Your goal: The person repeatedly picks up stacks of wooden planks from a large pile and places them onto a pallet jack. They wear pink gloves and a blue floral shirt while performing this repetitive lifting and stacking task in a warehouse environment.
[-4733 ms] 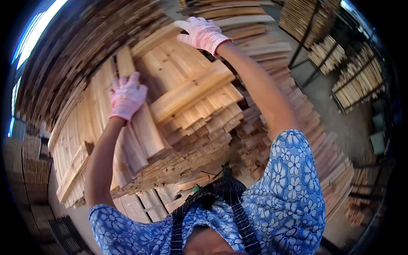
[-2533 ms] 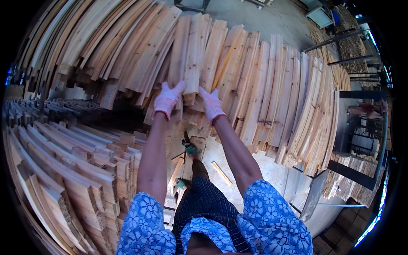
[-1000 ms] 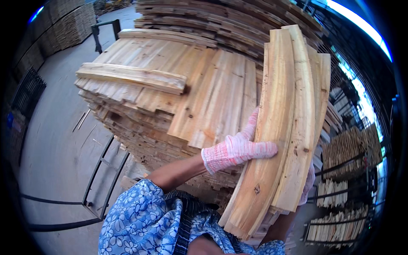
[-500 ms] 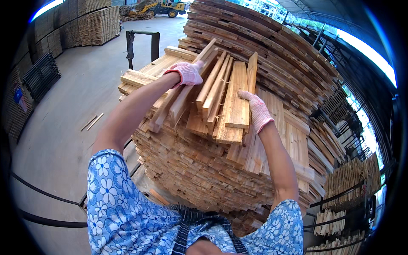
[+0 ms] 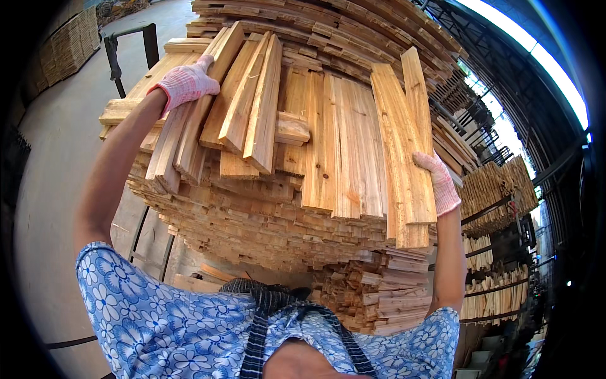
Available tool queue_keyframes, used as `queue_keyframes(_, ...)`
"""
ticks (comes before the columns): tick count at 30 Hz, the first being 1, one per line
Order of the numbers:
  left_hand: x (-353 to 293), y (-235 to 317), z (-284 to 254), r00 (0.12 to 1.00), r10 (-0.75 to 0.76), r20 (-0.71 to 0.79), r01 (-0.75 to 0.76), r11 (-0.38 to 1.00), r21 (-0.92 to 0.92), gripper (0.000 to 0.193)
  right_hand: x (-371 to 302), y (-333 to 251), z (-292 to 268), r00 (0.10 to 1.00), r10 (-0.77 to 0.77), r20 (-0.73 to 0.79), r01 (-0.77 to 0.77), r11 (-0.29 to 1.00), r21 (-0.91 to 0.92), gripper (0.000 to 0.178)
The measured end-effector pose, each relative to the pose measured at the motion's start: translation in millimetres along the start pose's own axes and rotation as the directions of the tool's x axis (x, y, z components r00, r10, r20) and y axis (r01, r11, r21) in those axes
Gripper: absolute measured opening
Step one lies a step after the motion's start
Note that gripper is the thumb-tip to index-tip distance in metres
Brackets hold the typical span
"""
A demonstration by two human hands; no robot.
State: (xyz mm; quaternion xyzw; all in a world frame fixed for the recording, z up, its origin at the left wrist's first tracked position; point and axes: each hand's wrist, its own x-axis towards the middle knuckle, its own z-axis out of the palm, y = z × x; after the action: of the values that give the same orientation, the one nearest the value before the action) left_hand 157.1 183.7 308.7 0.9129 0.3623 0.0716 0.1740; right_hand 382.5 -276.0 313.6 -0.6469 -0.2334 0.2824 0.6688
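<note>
Both hands wear pale pink knit gloves. My left hand [image 5: 188,86] grips upright-leaning wooden boards [image 5: 208,104] at the left of the stack's top. At the right side, my right hand [image 5: 437,183] is closed round the edge of a few wooden boards [image 5: 404,151], its fingertips on their top face; the rest of its fingers are hidden. Between the hands, several loose boards [image 5: 262,110] lean tilted against each other. Right of them, flat boards [image 5: 353,145] lie side by side, and a short block [image 5: 292,128] sits among them.
Under the boards stands a tall stack of planks [image 5: 252,221]. Another high stack [image 5: 341,31] rises behind it. A dark metal frame [image 5: 132,50] stands at the far left corner. Bundled timber [image 5: 499,189] and dark rails are on the right; concrete floor [image 5: 57,189] lies to the left.
My hands have spread apart, the right one carrying its boards to the right, the left pushing boards leftward. Flat boards now show between them. The view has shifted.
</note>
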Motion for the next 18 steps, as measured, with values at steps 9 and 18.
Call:
queue_keyframes(9, 3, -3, 3, 0.996, 0.063, -0.068, -0.06, 0.997, 0.039, 0.087, 71, 45, -58, 0.962, 0.139, -0.234, -0.258, 0.743, -0.618, 0.106)
queue_keyframes(18, -1, 1, 5, 0.998, 0.005, -0.067, -0.003, 0.999, 0.04, 0.086, 61, 0, -19, 0.943, 0.139, -0.304, -0.334, 0.391, -0.857, 0.102)
